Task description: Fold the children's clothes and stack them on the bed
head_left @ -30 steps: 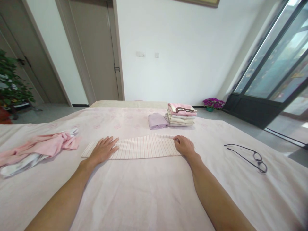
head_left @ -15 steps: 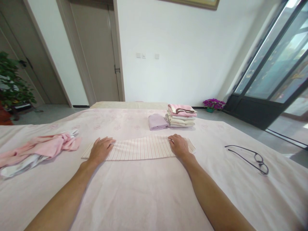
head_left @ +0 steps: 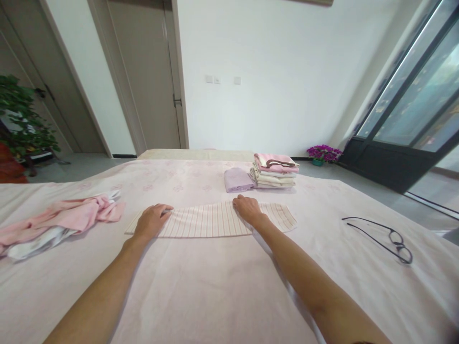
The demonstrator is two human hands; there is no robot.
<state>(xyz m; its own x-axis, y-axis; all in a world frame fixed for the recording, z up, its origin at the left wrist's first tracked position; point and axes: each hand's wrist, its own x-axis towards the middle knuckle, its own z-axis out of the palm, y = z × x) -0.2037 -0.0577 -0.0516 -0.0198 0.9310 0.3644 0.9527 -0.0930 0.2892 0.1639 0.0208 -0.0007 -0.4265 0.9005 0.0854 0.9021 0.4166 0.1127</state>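
A long piece of folded cloth with cream and pink stripes (head_left: 206, 220) lies flat across the bed or table in front of me. My left hand (head_left: 153, 222) rests on its left part, thumb and fingers bent together on the fabric near the far edge. Right of the cloth's middle, my right hand (head_left: 247, 209) has its fingers curled down at the far edge. Its fingertips are partly hidden. The striped cloth's right end lies uncovered beyond that hand.
A crumpled pink and white garment (head_left: 82, 215) lies at left. Behind the striped cloth are a folded lilac cloth (head_left: 237, 180) and a stack of folded clothes (head_left: 275, 172). Black-framed glasses (head_left: 398, 242) lie at right. Everything lies on a pale pink cover (head_left: 201, 286).
My right hand has moved left along the striped cloth, uncovering its right end. My left hand stays at about the same place on it. The view has shifted slightly.
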